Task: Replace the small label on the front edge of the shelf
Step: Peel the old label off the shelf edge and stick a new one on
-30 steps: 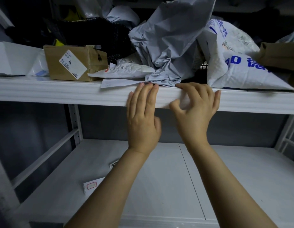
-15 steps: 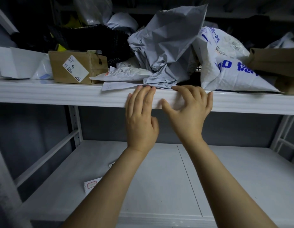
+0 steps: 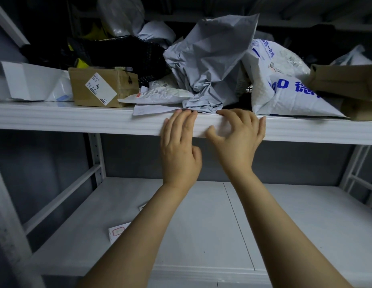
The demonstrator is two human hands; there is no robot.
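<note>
The shelf [image 3: 77,119] runs across under both hands, and its front edge is the working face. Mail bags [image 3: 210,65] heap just above the fingertips, clear of that edge. The left hand [image 3: 179,150] lies flat on the edge with straight fingers, gripping nothing, probably to steady. Just beside it, the right hand [image 3: 237,142] presses with spread, relaxed fingers, likely smoothing the label [image 3: 221,132], a faint pale patch between thumb and forefinger. White on white and partly covered, its outline is unclear. Below the left forearm lies a small red-bordered card [image 3: 118,232], half hidden.
</note>
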